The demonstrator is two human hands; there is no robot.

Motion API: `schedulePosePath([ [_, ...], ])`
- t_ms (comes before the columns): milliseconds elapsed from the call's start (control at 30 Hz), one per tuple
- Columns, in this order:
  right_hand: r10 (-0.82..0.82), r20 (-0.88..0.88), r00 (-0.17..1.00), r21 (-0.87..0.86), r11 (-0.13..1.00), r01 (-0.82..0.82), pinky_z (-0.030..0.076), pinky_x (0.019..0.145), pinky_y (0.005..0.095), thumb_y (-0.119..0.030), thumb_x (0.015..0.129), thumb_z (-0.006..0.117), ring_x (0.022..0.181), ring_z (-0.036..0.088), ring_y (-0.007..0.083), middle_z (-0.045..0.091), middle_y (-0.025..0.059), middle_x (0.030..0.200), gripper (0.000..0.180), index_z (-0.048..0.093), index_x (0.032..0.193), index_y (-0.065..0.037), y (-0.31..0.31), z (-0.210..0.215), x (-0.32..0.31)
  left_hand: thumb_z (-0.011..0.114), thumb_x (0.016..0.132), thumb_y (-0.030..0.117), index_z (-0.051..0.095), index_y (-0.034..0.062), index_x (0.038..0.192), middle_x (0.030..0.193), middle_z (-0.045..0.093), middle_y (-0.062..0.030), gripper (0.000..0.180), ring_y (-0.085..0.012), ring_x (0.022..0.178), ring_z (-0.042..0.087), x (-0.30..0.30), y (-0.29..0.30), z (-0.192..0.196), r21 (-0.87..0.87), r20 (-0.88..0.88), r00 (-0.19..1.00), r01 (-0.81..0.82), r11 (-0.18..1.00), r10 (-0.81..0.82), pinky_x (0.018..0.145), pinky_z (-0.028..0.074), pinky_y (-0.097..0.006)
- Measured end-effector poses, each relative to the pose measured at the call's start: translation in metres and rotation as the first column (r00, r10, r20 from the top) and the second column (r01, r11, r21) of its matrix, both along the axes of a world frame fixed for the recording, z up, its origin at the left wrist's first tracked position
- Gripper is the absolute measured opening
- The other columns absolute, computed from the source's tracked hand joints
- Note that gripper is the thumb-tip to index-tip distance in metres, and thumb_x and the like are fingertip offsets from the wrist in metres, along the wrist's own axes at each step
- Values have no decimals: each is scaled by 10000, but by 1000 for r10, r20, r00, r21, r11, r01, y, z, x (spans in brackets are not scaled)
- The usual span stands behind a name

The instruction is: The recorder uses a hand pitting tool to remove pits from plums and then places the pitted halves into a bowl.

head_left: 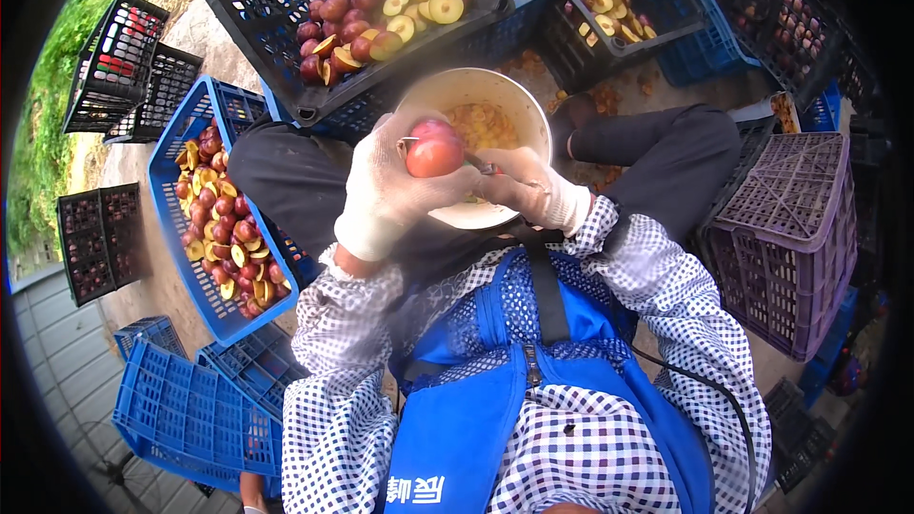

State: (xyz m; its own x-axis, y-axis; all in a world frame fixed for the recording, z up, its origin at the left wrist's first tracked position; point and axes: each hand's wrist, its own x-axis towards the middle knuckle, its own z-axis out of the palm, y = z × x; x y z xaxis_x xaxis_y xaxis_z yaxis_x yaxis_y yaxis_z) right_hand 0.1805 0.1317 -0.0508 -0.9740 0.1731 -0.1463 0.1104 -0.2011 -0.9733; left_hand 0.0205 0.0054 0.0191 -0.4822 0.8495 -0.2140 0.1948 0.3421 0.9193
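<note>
My left hand [376, 176], in a pale glove, is closed around a red plum [434, 158] in front of my chest. A second rounded red surface shows just above it; whether it is another plum or the same one I cannot tell. From the right, my gloved right hand [538, 186] grips a small knife [490, 169] by its handle. A thin metal tip shows at the plum's left side, while most of the blade is hidden. Under both hands stands a white bucket [536, 105] with yellow-orange fruit pieces [481, 126] inside.
A black crate [257, 52] of whole and halved plums tilts ahead of me, near another black crate [657, 19]. At left, a blue crate [181, 228] holds cut plums. A purple crate [781, 200] stands right; blue crates [181, 400] lie lower left. Fruit scraps litter the floor.
</note>
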Motion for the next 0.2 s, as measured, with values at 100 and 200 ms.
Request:
schedulePosePath([
  [100,117,168,979,198,969,-150,487,794,317,-273,954,626,882,637,161,698,93,939,287,655,1035,0,32,20,11,838,629,244,670,28,1034,992,651,-101,489,-213,894,635,-14,-5,5,-129,-242,965,74,989,-104,837,517,-353],
  [200,122,265,956,165,972,-170,508,932,323,-294,951,624,1036,674,182,711,161,1104,310,674,1101,-28,54,35,26,824,669,240,686,66,1096,1140,623,-149,482,-273,987,624,-36,-24,-8,33,-112,993,52,998,-48,902,497,-383],
])
